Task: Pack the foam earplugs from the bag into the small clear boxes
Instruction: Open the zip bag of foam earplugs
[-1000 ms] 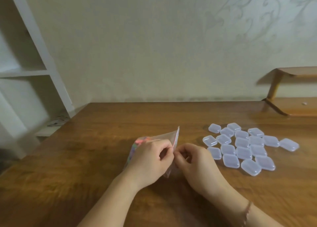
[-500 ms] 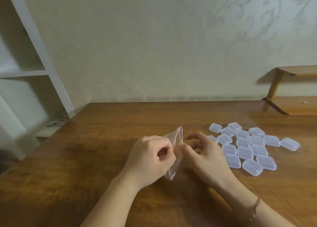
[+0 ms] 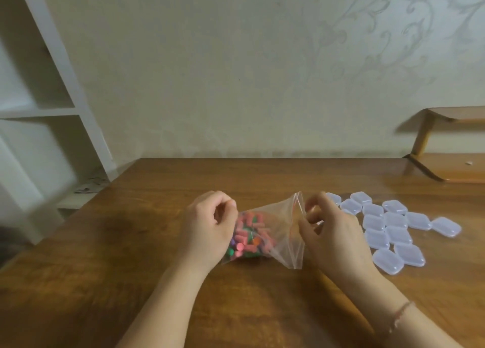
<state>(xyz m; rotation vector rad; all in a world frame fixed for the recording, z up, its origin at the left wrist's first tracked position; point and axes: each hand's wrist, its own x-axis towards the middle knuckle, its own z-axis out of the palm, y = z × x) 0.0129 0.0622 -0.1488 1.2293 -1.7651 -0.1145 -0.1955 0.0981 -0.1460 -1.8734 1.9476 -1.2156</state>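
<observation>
Head view, one entry per item.

Bag [image 3: 278, 232]: clear zip bag, lying mid-counter toward the near edge, mouth turned to the right. You are on the opening step; whether the zip strip is fully parted cannot be told.

Foam earplugs [image 3: 248, 238]: pink, green and orange, heaped in the bag's left end; none out yet.

Left hand [image 3: 210, 229]: fingers curled, pinching the bag's left end above the heap.

Right hand [image 3: 330, 234]: thumb and fingers closed on the zip edge at the mouth (the far corner of the mouth stands up off the counter).

Small clear boxes [image 3: 393, 224]: a loose cluster to the right of the bag, toward the counter's right edge, all apparently lidded and empty; the nearest ones sit just behind your right hand.

Next move, as a judgement: spread the mouth wide, then reach in or tip plugs out; each box will need its lid popped first.

In the way: little. The boxes lie close together, so a sweep of your right wrist could scatter them. Wooden shelf [image 3: 451, 166] at the far right corner and white shelving [image 3: 52, 106] off the left edge are well apart.
</observation>
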